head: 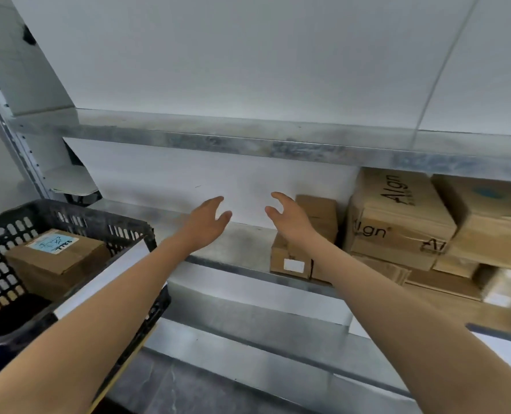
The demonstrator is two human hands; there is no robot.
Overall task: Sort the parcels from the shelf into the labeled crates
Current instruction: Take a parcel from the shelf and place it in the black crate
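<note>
Reaching mid-frame with my left hand (pixel 206 218) and right hand (pixel 290 218), fingers spread and empty, I risk knocking the small parcel (pixel 303 249) off the shelf edge (pixel 233 265).

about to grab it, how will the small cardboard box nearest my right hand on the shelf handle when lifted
The small cardboard box looks stiff: its edges are square and taped, so it should keep its shape. It is compact, so probably light enough for the right hand alone, though its contents are hidden. Plain cardboard should grip well, and its flat base on the shelf makes rolling unlikely.
</note>
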